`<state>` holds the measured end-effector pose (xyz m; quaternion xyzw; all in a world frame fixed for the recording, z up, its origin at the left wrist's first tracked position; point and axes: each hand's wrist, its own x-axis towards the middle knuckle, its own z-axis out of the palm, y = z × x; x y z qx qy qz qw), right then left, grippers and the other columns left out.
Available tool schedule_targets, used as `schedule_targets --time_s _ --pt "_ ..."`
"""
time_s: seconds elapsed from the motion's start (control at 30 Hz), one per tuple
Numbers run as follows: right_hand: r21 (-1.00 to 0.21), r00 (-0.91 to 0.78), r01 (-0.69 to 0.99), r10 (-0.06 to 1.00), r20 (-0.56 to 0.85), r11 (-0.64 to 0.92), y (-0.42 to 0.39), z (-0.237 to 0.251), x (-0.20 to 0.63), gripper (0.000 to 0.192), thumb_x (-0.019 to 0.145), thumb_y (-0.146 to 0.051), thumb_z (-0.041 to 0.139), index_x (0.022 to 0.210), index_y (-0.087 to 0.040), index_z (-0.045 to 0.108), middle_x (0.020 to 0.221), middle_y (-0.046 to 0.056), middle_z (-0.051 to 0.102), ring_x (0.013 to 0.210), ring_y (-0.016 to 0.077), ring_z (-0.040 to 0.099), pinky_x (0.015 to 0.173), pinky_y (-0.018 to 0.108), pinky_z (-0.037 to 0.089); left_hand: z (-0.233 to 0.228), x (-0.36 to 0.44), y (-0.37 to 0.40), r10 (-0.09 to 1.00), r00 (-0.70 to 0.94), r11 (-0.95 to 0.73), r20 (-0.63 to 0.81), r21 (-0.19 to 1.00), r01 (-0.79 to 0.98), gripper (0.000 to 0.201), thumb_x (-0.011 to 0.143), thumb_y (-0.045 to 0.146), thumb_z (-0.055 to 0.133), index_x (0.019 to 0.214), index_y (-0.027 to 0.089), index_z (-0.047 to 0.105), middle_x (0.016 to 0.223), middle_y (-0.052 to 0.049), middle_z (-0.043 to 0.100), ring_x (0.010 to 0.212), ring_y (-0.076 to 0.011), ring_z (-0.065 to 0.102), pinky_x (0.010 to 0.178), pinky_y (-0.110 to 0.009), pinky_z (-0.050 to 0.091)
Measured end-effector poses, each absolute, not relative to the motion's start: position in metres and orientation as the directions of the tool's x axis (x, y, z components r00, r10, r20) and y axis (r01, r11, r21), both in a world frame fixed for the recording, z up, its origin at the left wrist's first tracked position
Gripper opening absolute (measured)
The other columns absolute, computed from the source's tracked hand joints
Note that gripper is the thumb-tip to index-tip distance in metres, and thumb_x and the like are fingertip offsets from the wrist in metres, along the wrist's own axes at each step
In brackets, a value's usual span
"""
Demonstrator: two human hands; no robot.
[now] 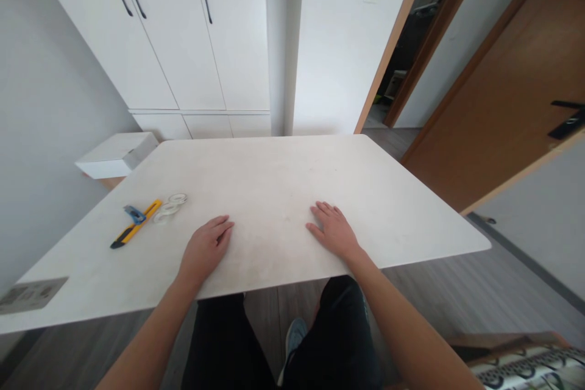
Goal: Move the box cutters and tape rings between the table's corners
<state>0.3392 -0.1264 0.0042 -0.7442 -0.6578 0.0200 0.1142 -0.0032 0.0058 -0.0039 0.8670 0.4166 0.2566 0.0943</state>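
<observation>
My left hand (pixel 208 248) rests on the white table (pixel 274 177), fingers stretched out close together, holding nothing. To the right, my right hand (pixel 334 230) lies palm down on the tabletop with its fingers slightly apart and nothing in it. Nearest to my left hand are small white tape rolls (pixel 167 209), lying in a row. Beside them is a yellow and black utility knife (pixel 136 225), laid at a slant. A small blue object (pixel 134 214), perhaps a tape cutter, lies against or over the knife; I cannot tell which.
A grey printed sheet or label (pixel 34 295) lies at the table's left front corner. Beyond the left edge stands a white box (pixel 117 155). White cabinets (pixel 183 42) rise behind the table, and a brown door (pixel 493 79) stands at the right. Patterned fabric (pixel 530 368) shows at lower right.
</observation>
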Motion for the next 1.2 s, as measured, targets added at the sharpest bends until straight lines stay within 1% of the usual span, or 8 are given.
schedule_targets --time_s 0.2,0.43,0.8,1.2 --pt "-0.183 0.137 0.977 0.983 0.124 -0.113 -0.1258 0.0046 0.3389 0.060 0.100 -0.052 0.041 0.147 -0.017 0.050 0.157 0.012 0.042 0.146 0.0266 0.035 0.121 0.046 0.022 -0.0042 -0.0035 0.0057 0.769 0.522 -0.638 0.369 0.382 0.669 0.041 0.096 0.042 0.042 0.108 0.021 0.075 0.127 -0.009 0.070 0.117 -0.0251 0.065 0.108 -0.045 0.049" --pt "-0.181 0.135 0.977 0.982 0.131 -0.111 -0.1256 0.0022 0.3396 0.059 0.100 -0.053 0.040 0.148 -0.020 0.049 0.157 0.012 0.043 0.146 0.0257 0.035 0.121 0.046 0.023 -0.0064 -0.0040 0.0058 0.768 0.521 -0.639 0.374 0.389 0.663 0.040 0.096 0.041 0.042 0.108 0.022 0.075 0.127 -0.008 0.069 0.118 -0.0244 0.064 0.108 -0.044 0.049" --pt "-0.176 0.138 0.977 0.983 0.117 -0.116 -0.1260 0.0058 0.3385 0.059 0.100 -0.052 0.041 0.147 -0.017 0.050 0.157 0.012 0.043 0.146 0.0265 0.036 0.120 0.046 0.024 -0.0073 -0.0041 0.0070 0.767 0.523 -0.640 0.372 0.384 0.665 0.040 0.096 0.041 0.042 0.109 0.021 0.075 0.128 -0.008 0.069 0.118 -0.0244 0.064 0.109 -0.043 0.048" --pt "-0.177 0.142 0.977 0.983 0.116 -0.120 -0.1265 0.0073 0.3377 0.059 0.100 -0.051 0.040 0.147 -0.017 0.051 0.157 0.012 0.043 0.146 0.0263 0.036 0.121 0.045 0.023 -0.0075 -0.0041 0.0066 0.764 0.518 -0.643 0.385 0.384 0.663 0.040 0.095 0.041 0.043 0.108 0.022 0.075 0.127 -0.008 0.069 0.118 -0.0245 0.064 0.108 -0.044 0.048"
